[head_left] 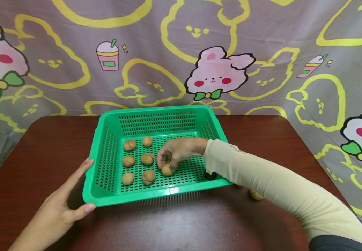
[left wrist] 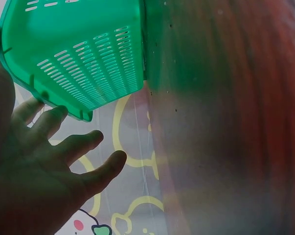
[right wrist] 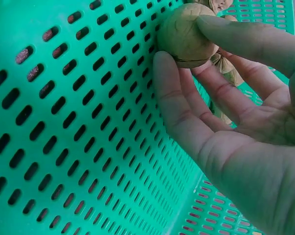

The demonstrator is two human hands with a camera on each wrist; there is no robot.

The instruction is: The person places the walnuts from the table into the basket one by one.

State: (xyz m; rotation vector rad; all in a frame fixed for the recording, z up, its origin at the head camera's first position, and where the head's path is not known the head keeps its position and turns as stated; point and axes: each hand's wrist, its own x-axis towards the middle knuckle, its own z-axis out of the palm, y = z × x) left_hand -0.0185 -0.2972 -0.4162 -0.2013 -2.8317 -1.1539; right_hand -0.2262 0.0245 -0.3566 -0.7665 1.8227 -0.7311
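Observation:
A green plastic basket [head_left: 181, 192] with slotted walls stands on the table, several walnuts [head_left: 147, 159] laid out in rows on the left part of its floor. My right hand [head_left: 181, 152] reaches down inside and pinches one walnut [right wrist: 184, 34] between thumb and fingers, close over the basket floor. In the head view that held walnut [head_left: 167, 170] is just right of the others. At the basket's left end, my left hand [head_left: 56, 205] has thumb and fingertips against the rim near the front corner. The left wrist view shows its fingers [left wrist: 83, 144] spread and fairly straight.
Partly hidden below my right forearm, more walnuts [head_left: 256, 194] lie on the table to the right of the basket. The dark reddish-brown table [head_left: 52, 139] ends at a patterned cloth [head_left: 155, 52] hanging behind it and along the sides.

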